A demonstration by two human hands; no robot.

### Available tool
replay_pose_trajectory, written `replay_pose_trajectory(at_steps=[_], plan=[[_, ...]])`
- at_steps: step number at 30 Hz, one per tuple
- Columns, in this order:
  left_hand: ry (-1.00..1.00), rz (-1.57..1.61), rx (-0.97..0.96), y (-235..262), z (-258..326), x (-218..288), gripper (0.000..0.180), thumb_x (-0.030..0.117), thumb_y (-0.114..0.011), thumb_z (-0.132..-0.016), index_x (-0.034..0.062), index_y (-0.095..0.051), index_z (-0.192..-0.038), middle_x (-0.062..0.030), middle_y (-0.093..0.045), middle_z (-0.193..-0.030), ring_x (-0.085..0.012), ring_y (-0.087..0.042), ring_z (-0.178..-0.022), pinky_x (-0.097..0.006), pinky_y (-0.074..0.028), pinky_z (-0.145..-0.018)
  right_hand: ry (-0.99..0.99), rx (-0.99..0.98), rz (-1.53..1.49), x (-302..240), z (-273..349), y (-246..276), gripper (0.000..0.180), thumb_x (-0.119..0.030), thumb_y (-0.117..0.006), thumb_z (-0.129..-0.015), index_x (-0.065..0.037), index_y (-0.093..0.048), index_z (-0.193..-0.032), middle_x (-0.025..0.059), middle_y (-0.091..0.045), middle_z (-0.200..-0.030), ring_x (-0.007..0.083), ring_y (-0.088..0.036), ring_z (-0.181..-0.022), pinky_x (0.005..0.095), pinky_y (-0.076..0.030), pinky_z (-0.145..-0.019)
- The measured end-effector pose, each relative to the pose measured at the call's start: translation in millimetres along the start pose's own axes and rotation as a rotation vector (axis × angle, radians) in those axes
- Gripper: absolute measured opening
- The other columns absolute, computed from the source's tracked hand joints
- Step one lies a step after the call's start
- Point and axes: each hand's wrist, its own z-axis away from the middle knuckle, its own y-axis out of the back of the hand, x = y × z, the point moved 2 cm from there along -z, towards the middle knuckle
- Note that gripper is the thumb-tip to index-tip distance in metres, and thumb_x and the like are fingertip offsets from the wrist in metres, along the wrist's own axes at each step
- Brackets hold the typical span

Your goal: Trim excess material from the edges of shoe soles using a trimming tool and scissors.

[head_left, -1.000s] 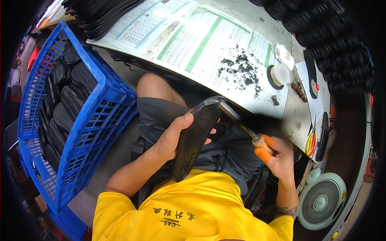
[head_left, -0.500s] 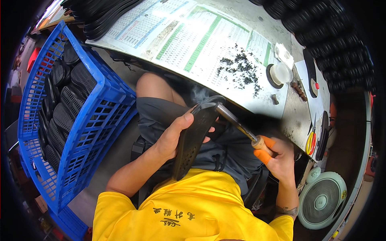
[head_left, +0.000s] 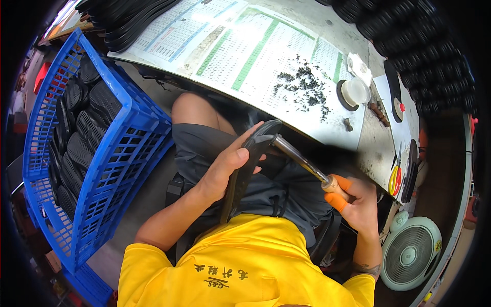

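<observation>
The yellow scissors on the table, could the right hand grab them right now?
Probably not right away. The right hand is already gripping the metal tool, so it is full. The yellow scissors lie close by on the table, uncovered.

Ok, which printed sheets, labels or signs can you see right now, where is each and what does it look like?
Printed sheet: large paper covering the bench top, white with green and blue tables.
White sheet: smaller paper at the bench's right end, under small tools.
Shirt print: dark characters on the yellow shirt, bottom centre.
No packages or screens in view.
</observation>
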Motion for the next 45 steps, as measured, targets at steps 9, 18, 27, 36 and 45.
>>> replay_pose_trajectory(at_steps=[9, 18, 27, 36, 45], plan=[[-0.046, -0.193, 0.028, 0, 1, 4, 0.097, 0.061, -0.060, -0.102, 0.0102, -0.031, -0.179, -0.0098, -0.055, -0.159, -0.0196, -0.057, -0.135, -0.036, -0.047, -0.114, -0.130, 0.028, -0.069, 10, 2, 3, 0.036, -0.010, -0.092, -0.085, -0.001, -0.084, -0.119, 0.0058, -0.043, -0.067, 0.0130, -0.041, -0.057, 0.0336, -0.034, -0.055], [-0.149, -0.302, 0.025, -1, 2, 4, 0.088, 0.050, -0.060, -0.106, 0.0078, -0.033, -0.178, -0.0106, -0.052, -0.162, -0.0189, -0.054, -0.140, -0.036, -0.044, -0.119, -0.024, 0.004, 0.058, 0, 5, 9, 0.037, -0.009, -0.092, -0.084, 0.000, -0.084, -0.119, 0.0067, -0.046, -0.066, 0.0137, -0.044, -0.057, 0.0338, -0.034, -0.055], [-0.180, -0.477, 0.072, 6, 3, 1, 0.092, 0.055, -0.062, -0.103, 0.0093, -0.035, -0.178, -0.0057, -0.057, -0.152, -0.0142, -0.055, -0.134, -0.032, -0.046, -0.114, -0.021, -0.009, 0.035, -7, 10, 15, 0.039, -0.008, -0.093, -0.082, 0.002, -0.083, -0.119, 0.0078, -0.049, -0.067, 0.0156, -0.045, -0.057, 0.0341, -0.035, -0.056], [-0.270, -0.591, 0.103, 3, 2, 5, 0.089, 0.049, -0.066, -0.103, 0.0050, -0.038, -0.175, -0.0072, -0.056, -0.151, -0.0140, -0.055, -0.133, -0.030, -0.044, -0.114, -0.111, 0.068, 0.016, 3, 10, 18, 0.039, -0.008, -0.093, -0.082, 0.001, -0.084, -0.118, 0.0072, -0.051, -0.068, 0.0157, -0.046, -0.057, 0.0339, -0.035, -0.055], [-0.411, -0.639, 0.109, 4, 1, 4, 0.080, 0.030, -0.072, -0.100, 0.0012, -0.045, -0.169, -0.0199, -0.053, -0.157, -0.0320, -0.053, -0.144, -0.039, -0.037, -0.124, 0.040, 0.050, 0.180, -23, 15, 26, 0.040, -0.006, -0.093, -0.080, 0.000, -0.084, -0.118, 0.0058, -0.048, -0.067, 0.0148, -0.046, -0.056, 0.0340, -0.034, -0.054]])
